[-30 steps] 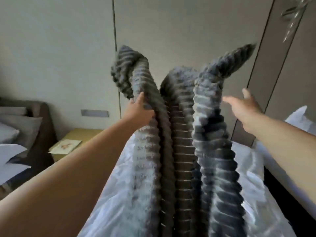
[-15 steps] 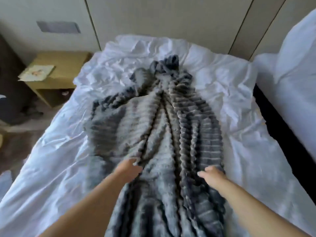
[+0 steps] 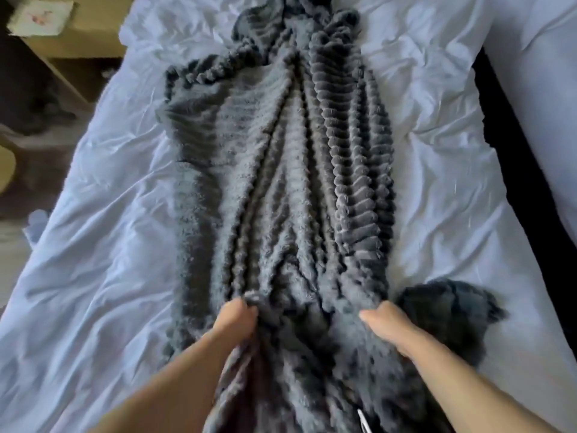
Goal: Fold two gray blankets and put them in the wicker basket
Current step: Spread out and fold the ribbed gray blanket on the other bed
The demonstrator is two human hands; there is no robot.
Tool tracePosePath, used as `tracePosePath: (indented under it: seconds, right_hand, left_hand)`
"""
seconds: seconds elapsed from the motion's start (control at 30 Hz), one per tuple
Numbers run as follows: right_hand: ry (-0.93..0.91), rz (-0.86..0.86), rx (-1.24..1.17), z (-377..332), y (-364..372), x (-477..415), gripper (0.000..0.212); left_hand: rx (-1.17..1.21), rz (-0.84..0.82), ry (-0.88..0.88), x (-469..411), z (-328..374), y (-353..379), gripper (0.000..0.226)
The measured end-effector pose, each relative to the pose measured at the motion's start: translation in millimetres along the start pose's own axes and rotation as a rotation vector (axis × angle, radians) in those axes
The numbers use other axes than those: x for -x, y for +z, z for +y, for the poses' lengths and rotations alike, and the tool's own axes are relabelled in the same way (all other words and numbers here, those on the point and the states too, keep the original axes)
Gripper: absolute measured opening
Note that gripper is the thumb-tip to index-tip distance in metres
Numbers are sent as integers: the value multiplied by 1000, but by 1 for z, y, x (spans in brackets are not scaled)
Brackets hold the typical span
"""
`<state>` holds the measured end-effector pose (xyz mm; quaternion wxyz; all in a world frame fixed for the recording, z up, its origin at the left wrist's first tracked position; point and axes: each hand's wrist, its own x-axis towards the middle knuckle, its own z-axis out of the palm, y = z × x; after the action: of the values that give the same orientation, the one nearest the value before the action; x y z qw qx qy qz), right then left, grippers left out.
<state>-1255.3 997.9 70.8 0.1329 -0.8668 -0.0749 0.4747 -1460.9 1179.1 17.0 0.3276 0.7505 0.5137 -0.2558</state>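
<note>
While gripped near-end by left hand [image 3: 239, 320] and right hand [image 3: 385, 323], gray blanket [image 3: 281, 157] is laid lengthwise, straight ahead.

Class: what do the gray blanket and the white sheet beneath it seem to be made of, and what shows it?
Gray blanket: probably plush synthetic fleece, matte; raised fuzzy ribs. White sheet: likely thin woven cotton or a blend, slightly sheeny; sharp fine creases.

Before me a wrinkled white sheet [image 3: 109, 276] fills the frame. Upper left stands a wooden nightstand [image 3: 90, 42] bearing a card [image 3: 40, 17]; more white bedding [image 3: 537, 73] lies upper right.
</note>
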Motion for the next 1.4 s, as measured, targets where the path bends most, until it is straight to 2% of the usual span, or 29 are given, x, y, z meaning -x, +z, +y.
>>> tracePosePath:
  seconds: [0.07,0.1,0.17,0.2,0.23,0.3,0.33,0.4,0.47,0.53,0.6,0.67,0.73,0.87,0.9,0.97,1.07,1.13,1.2,1.3,1.4]
  right_hand:
    - [-116,168,-301,-65,-51,1,26]
    - [-148,207,-532,-91,-76,8,33]
    - [-341,115,-958,-124,-121,9,57]
    - [-426,58,-1066,-132,-138,12,62]
    - [-468,8,-1104,-135,-149,14,65]
    - [-431,18,-899,-120,-144,7,62]
    - [-369,48,-743,-102,-130,2,59]
    - [-192,51,-515,-51,-92,-18,47]
    - [23,-67,-398,6,-48,-31,47]
    - [151,-168,-301,56,-15,-37,46]
    - [214,-227,-250,92,1,-39,33]
    - [259,-225,-276,113,6,-40,22]
    - [278,-176,-369,125,6,-48,23]
    - [319,-42,-759,134,-1,-73,40]
    - [332,-17,-863,134,-4,-80,44]
    - [355,25,-1053,133,-11,-93,45]
    - [362,92,-1223,128,-23,-107,26]
    - [375,150,-1269,125,-33,-112,17]
    - [347,176,-1314,123,-47,-111,19]
    - [207,184,-1340,108,-75,-96,25]
    - [78,144,-1532,79,-108,-61,43]
  left_hand:
    - [125,242,93,-6,38,-62,27]
    - [207,386,132,-5,53,-92,21]
    - [460,640,183,-1,72,-143,13]
    - [579,720,210,1,75,-163,21]
    - [642,749,248,2,74,-178,39]
    - [639,679,263,5,58,-183,70]
    - [601,621,216,7,46,-172,71]
    - [491,467,41,14,17,-125,55]
    - [453,264,-119,28,-14,-60,34]
    - [617,83,-290,46,-39,1,16]
    - [858,-67,-492,59,-56,46,24]
    - [1089,-137,-635,64,-57,77,35]
    - [1304,-108,-702,57,-46,92,49]
    - [1776,49,-705,30,-20,94,69]
    - [1888,96,-748,23,-19,91,69]
    - [2028,132,-822,15,-21,88,53]
    - [2052,136,-920,8,-25,98,23]
    - [2038,209,-931,6,-24,103,28]
    - [2071,269,-934,6,-28,98,26]
    - [2216,306,-915,9,-45,80,23]
    - [2247,322,-844,11,-57,57,26]
